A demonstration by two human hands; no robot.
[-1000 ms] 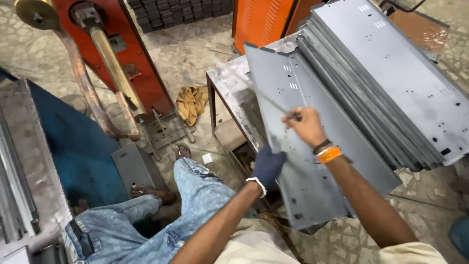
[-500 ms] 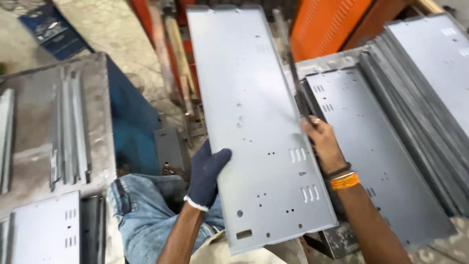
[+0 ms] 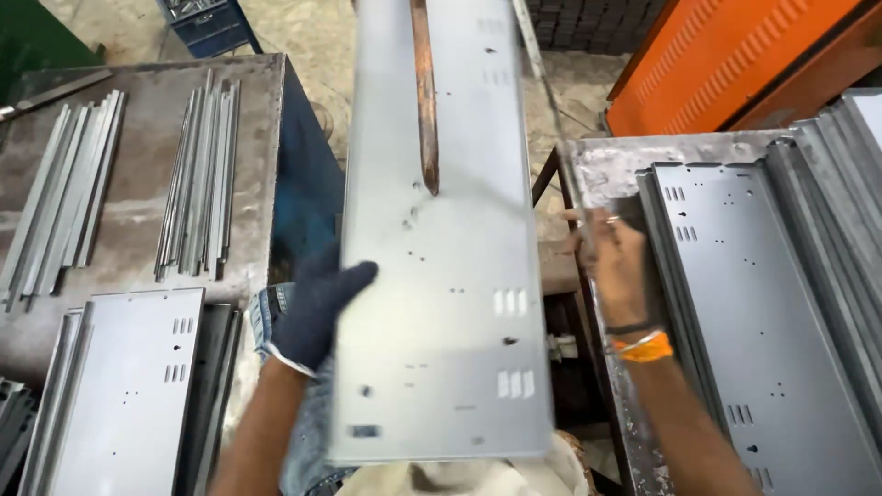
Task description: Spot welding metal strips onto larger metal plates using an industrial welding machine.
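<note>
Between the two workbenches we hold a long grey perforated sheet-metal panel (image 3: 441, 276) flat in the air. Our gloved left hand (image 3: 317, 308) curls its fingers around the panel's left edge; our bare right hand (image 3: 611, 262) closes on its right edge, beside stacked panels (image 3: 763, 303).

A worn steel bench (image 3: 248, 101) on the left carries two bundles of metal strips (image 3: 197, 174) and stacked grey panels (image 3: 124, 395).
</note>
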